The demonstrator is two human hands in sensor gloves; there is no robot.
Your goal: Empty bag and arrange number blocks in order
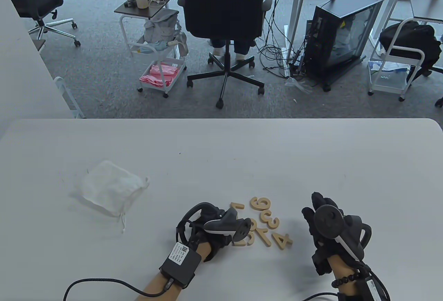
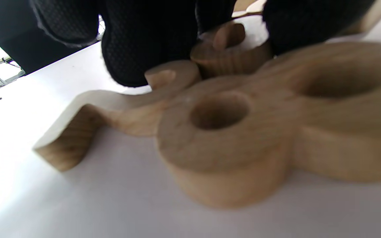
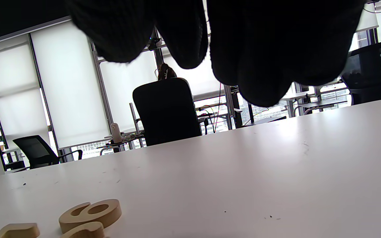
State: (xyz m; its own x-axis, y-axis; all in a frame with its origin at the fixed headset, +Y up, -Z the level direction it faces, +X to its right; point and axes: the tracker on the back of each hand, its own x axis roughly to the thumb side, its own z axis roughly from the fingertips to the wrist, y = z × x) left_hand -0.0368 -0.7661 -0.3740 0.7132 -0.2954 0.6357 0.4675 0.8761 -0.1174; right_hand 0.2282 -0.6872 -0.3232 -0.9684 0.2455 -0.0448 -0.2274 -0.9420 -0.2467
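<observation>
Several wooden number blocks lie in a loose heap near the table's front edge: a 1 [image 1: 237, 206], a 6 or 9 [image 1: 260, 203], a 3 [image 1: 270, 219], a 7 [image 1: 263, 235] and a 4 [image 1: 282, 240]. My left hand [image 1: 207, 237] lies low at the heap's left side, and its tracker hides more blocks. In the left wrist view its gloved fingers [image 2: 137, 49] stand on both sides of a small block [image 2: 225, 46], behind an 8 [image 2: 260, 132]. My right hand [image 1: 316, 214] is right of the heap, fingers loose and holding nothing. The white cloth bag [image 1: 110, 187] lies slumped at the left.
The table's far edge [image 1: 221, 119] borders a carpeted office floor with a black chair [image 1: 223, 7] and carts behind it. Cables trail from both wrists at the front edge. The right wrist view shows the 6 or 9 [image 3: 91, 213] at its bottom left.
</observation>
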